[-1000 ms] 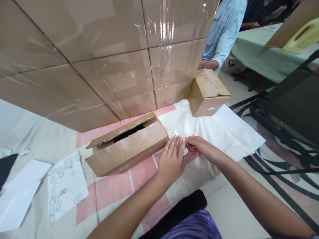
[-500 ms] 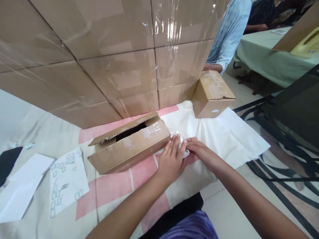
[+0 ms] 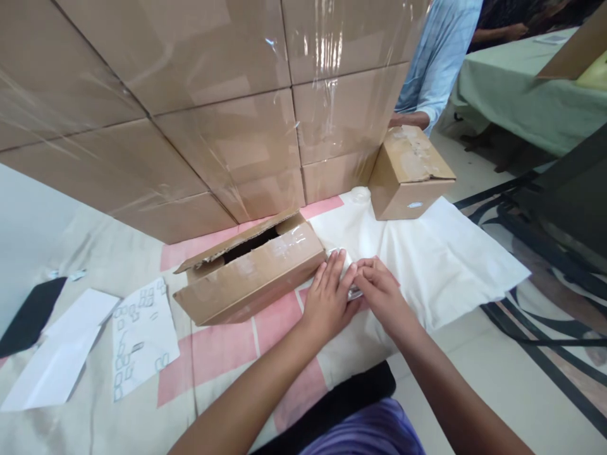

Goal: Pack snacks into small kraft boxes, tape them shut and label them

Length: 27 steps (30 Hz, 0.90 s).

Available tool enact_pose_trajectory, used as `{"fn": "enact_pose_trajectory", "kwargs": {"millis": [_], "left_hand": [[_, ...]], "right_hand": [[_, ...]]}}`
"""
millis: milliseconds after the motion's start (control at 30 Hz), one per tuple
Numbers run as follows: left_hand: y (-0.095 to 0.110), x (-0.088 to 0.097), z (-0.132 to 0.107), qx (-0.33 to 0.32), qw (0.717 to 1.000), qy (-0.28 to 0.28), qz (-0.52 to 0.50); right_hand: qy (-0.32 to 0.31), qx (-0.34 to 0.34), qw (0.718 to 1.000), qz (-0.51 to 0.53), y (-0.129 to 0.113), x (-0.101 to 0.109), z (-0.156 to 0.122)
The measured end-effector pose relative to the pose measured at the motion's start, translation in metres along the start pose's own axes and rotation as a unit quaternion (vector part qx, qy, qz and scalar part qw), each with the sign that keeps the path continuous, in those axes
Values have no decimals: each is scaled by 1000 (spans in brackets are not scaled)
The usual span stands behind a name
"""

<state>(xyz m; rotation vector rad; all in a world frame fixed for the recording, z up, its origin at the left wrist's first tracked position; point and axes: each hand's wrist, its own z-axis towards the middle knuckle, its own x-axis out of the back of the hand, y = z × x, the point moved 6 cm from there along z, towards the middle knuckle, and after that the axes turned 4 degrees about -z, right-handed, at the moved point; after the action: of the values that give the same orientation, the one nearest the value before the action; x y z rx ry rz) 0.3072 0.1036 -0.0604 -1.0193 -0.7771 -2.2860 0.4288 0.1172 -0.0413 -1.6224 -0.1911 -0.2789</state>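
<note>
My left hand (image 3: 327, 297) lies over a small white packet (image 3: 353, 292) with a shiny, clear-looking edge, its fingers stretched across the top and the thumb at the near side. Most of the packet is covered, so its exact kind cannot be told. At its right end, my right hand (image 3: 377, 284) has its fingertips pinched together on the edge. Just left of my hands, touching or nearly touching my left fingers, is a long cardboard box (image 3: 256, 272) with its top flap partly raised and a dark gap showing.
Behind stands a tall stack of taped cartons (image 3: 227, 139). A smaller carton (image 3: 410, 180) and a roll of clear tape (image 3: 360, 194) sit at the back right, near a person's blue sleeve (image 3: 441, 63). Papers (image 3: 145, 341) and a black flat object (image 3: 33, 316) lie left.
My right fingers have curled in more tightly at the packet's edge. My left hand stays over the packet. The view has shifted slightly.
</note>
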Motion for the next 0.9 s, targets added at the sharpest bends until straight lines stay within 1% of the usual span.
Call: {"fn": "enact_pose_trajectory", "kwargs": {"millis": [67,133,233,367,500,567,667,767,900], "left_hand": [[0,1,1,-6,1000,0,-10],[1,2,3,-15,999,6,-28],[1,4,5,-26,998,16,-54],[-2,4,5,-12,998,21,-59],[-3,3,3,-13,998,6,-63],[-3,3,3,-14,998,4,-65],[-3,5,3,-9,998,10,-64],[-3,5,4,-8,998,5,-60],[-3,5,4,-8,999,9,-53]], "right_hand": [[25,26,999,-20,1,0,-6],[35,30,998,-31,2,0,-13],[50,18,998,-45,0,2,-26],[74,7,997,-36,-3,3,-46],[88,-16,996,6,8,-1,-61],[85,-27,995,40,14,-4,-64],[99,-33,992,70,18,-7,-64],[108,-38,990,81,18,-6,-61],[105,-33,991,79,18,-3,-58]]}}
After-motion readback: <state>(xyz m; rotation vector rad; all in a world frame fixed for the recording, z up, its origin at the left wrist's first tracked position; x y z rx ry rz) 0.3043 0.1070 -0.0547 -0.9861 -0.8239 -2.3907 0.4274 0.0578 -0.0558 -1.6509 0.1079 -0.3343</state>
